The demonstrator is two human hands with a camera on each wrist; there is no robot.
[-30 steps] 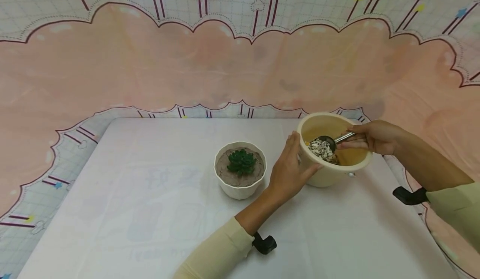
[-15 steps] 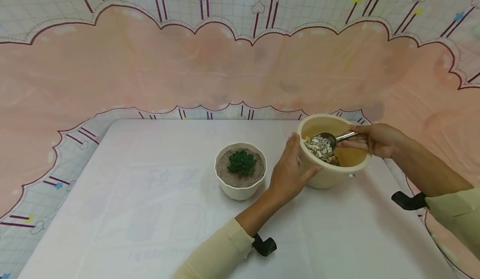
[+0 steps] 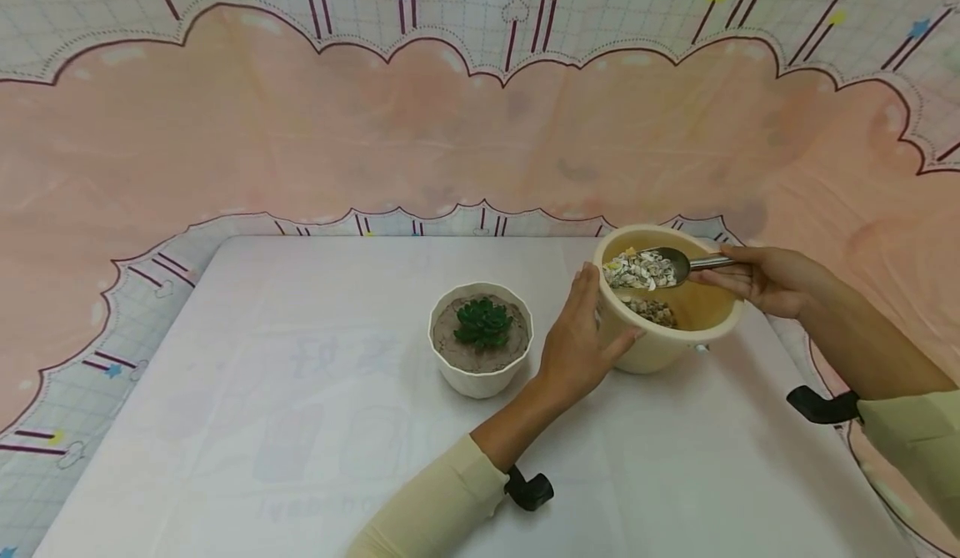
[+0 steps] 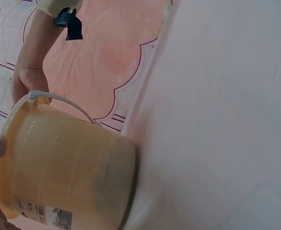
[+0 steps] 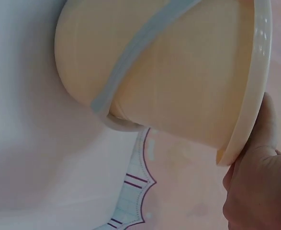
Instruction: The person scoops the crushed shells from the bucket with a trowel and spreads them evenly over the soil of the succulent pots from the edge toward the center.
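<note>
My left hand point(image 3: 573, 341) grips the left side of a cream plastic bucket point(image 3: 647, 354), thumb and fingers about its rim; the left wrist view shows the bucket's printed label point(image 4: 44, 214). With my right hand point(image 3: 772, 281) I hold a metal spoon point(image 3: 681, 265) by its handle, over the mouth of the bucket. Small whitish-grey chips point(image 3: 640, 272) are heaped on the spoon, and more, browner chips point(image 3: 654, 312) lie below it inside. From the right wrist, the bucket's outer wall and grey carrying handle point(image 5: 140, 48) hide the spoon.
Left of the bucket stands a white faceted pot point(image 3: 480, 384) with a green succulent point(image 3: 482, 323) set in greyish soil. Both stand on a white-covered table point(image 3: 300, 424). A pink patterned cloth point(image 3: 375, 133) hangs behind the table.
The spoon, earlier low among the chips, has come up heaped with them and levelled out. My right hand has shifted slightly right; my left hand and the bucket stay put.
</note>
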